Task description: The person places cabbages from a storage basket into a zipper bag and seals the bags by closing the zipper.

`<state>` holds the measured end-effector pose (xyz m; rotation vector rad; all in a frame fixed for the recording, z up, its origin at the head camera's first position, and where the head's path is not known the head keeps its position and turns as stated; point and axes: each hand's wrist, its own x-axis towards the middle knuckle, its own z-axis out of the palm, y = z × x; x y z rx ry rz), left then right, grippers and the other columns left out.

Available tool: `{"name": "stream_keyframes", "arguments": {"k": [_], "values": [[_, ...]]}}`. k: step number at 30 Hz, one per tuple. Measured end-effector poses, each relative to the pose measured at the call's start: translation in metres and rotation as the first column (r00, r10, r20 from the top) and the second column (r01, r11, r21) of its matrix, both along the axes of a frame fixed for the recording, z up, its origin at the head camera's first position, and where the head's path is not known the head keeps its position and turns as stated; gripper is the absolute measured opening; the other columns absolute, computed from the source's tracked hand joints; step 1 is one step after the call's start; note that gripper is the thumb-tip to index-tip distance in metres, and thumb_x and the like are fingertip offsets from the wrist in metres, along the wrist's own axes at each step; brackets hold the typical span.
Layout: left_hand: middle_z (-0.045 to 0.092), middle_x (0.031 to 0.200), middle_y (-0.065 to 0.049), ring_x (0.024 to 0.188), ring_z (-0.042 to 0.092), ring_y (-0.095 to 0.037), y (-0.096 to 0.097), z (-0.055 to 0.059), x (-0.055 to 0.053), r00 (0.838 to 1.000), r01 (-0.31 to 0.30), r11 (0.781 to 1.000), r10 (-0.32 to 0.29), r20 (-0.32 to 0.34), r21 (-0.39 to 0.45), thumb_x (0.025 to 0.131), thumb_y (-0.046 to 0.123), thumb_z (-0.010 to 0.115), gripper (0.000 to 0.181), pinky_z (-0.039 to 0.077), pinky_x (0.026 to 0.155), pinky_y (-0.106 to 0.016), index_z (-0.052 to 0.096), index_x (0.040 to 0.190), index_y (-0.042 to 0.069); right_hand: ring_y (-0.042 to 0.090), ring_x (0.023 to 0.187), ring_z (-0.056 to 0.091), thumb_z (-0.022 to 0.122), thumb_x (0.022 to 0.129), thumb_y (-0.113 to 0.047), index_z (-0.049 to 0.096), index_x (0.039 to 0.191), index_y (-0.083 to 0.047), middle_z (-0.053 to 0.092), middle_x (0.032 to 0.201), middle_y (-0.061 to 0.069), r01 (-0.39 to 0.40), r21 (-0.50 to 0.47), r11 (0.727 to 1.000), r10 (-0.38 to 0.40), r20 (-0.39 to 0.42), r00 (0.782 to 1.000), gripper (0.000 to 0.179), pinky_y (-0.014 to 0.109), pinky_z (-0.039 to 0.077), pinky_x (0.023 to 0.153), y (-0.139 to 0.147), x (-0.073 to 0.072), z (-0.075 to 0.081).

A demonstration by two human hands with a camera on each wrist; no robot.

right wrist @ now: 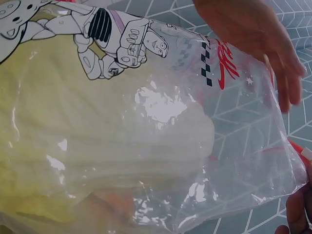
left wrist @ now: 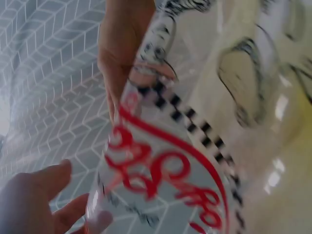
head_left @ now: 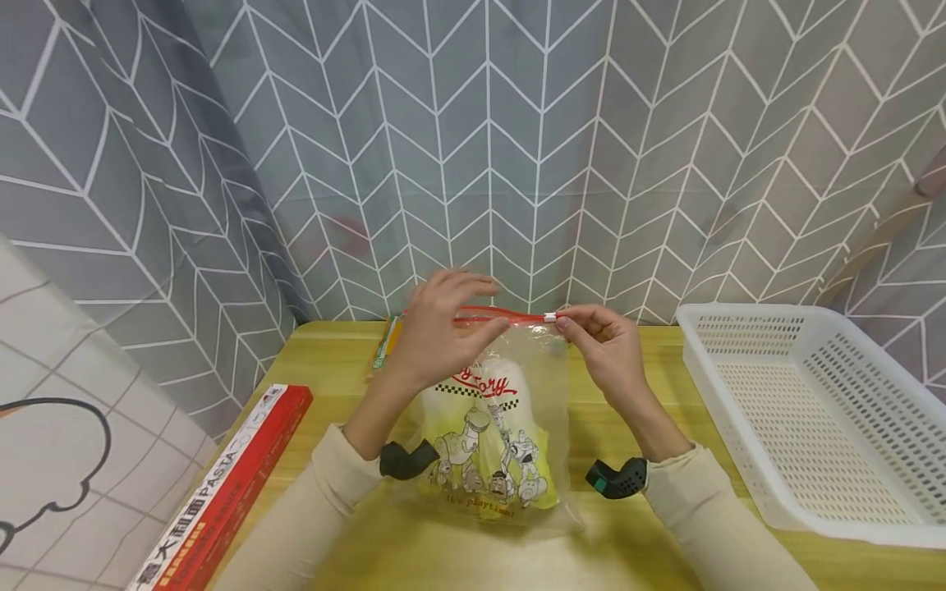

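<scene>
A clear zip bag [head_left: 557, 394] with a red zip strip and cartoon figures printed on it stands upright over the wooden table. Inside shows a pale yellow and white bulky thing [right wrist: 122, 122], partly hidden by the print and glare. My right hand [head_left: 609, 349] pinches the bag's top right corner, thumb and index finger right at the white slider [head_left: 550, 317]. At the bag's upper left, my left hand [head_left: 439, 332] has its fingers and thumb spread apart, overlapping the red strip. In the left wrist view, the left fingertips [left wrist: 58, 175] are beside the bag's top edge.
On the left lies a long red and white pasta box [head_left: 244, 468]. A white perforated plastic basket [head_left: 754, 443] stands at the right. Behind the bag, a green and yellow packet [head_left: 386, 345] pokes out. A patterned curtain [head_left: 517, 164] hangs along the table's far edge [head_left: 340, 324].
</scene>
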<state>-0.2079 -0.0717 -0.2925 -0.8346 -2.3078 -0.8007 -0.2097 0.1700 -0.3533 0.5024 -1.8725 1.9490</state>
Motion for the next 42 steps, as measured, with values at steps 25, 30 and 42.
{"name": "stream_keyframes", "arguments": {"k": [25,30,42], "values": [[0.08,0.098,0.003,0.09,0.072,-0.009,0.036,-0.012,-0.027,0.922,0.255,0.967,-0.241,0.302,-0.007,0.091,0.031,0.077,0.019,0.056,0.085,-0.043,0.081,0.102,0.016,0.006,0.076,0.068,0.069,0.095,-0.003,0.072,0.102,0.007,0.075,0.082,-0.013,-0.036,0.121,0.992,0.039,-0.022,0.999,0.012,0.023,0.056,0.071,-0.005,0.008,-0.002],[0.08,0.092,0.005,0.086,0.069,-0.008,0.037,-0.015,-0.026,0.939,0.24,0.971,-0.234,0.254,0.006,0.09,0.03,0.079,0.015,0.053,0.084,-0.038,0.082,0.097,0.017,0.006,0.077,0.069,0.069,0.095,-0.003,0.072,0.101,0.007,0.074,0.082,-0.013,-0.038,0.138,0.99,0.043,-0.034,0.998,0.012,0.023,0.057,0.074,-0.004,0.009,-0.002],[0.079,0.088,0.003,0.075,0.066,-0.006,0.042,-0.01,-0.02,0.944,0.26,0.966,-0.253,0.213,-0.002,0.09,0.025,0.079,0.012,0.053,0.071,-0.019,0.083,0.094,0.015,0.005,0.081,0.069,0.067,0.095,0.002,0.07,0.098,0.009,0.074,0.083,-0.013,0.012,0.105,0.994,0.001,-0.123,0.992,0.008,0.02,0.055,0.078,0.002,0.015,-0.003]]}}
